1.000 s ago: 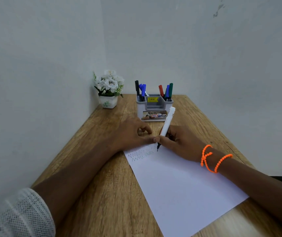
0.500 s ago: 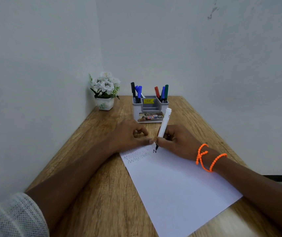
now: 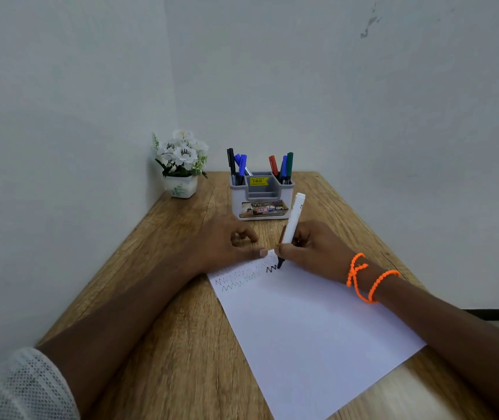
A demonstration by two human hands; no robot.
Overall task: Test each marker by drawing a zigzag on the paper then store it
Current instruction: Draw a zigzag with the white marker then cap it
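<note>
A white sheet of paper (image 3: 302,328) lies slanted on the wooden table (image 3: 166,344). My right hand (image 3: 314,250) grips a white-barrelled marker (image 3: 293,221), whose black tip touches the paper near its top edge. Left of the tip runs a short fresh black zigzag (image 3: 271,269), with fainter zigzag rows (image 3: 236,283) further left. My left hand (image 3: 227,244) rests on the paper's top corner, thumb pressed flat and forefinger loosely curled. Behind both hands stands a grey marker holder (image 3: 260,198) with several capped markers (image 3: 283,166) upright in it.
A small white pot of white flowers (image 3: 181,168) sits in the back left corner. Walls close the table on the left and at the back. The table's right edge runs just beyond my right wrist, which wears orange bead bracelets (image 3: 363,277).
The marker tip has come down on the paper and moved right, drawing a black zigzag that has grown. My left hand has stayed on the paper's corner.
</note>
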